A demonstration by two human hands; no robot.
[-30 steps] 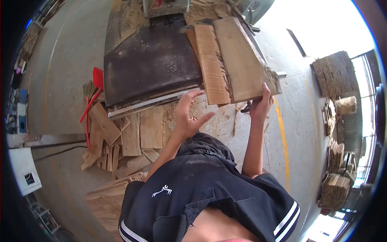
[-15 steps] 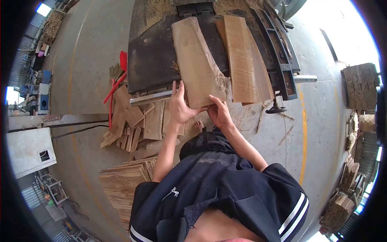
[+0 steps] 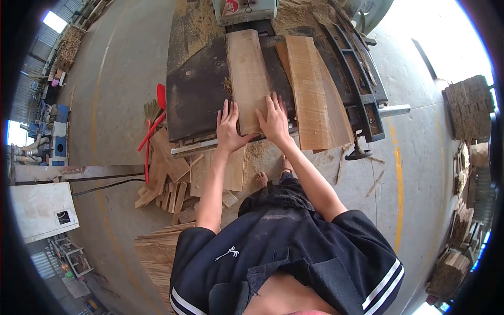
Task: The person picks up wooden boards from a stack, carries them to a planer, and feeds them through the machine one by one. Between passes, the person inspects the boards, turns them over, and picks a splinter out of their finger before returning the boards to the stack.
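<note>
Left hand point(image 3: 229, 130) sat along the board's point(image 3: 249, 79) left edge, apparently touching; right hand point(image 3: 275, 122) lay over its right edge. Both had thumb and fingers apart.

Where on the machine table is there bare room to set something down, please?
The dark tabletop lies largely bare left of the plank and left hand, in front of the sawdust; overlapping boards and the black frame crowd the right.

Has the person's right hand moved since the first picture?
Yes, leftward. The right hand was close beside the black handwheel; now it is well left of that wheel, touching a plank.
</note>
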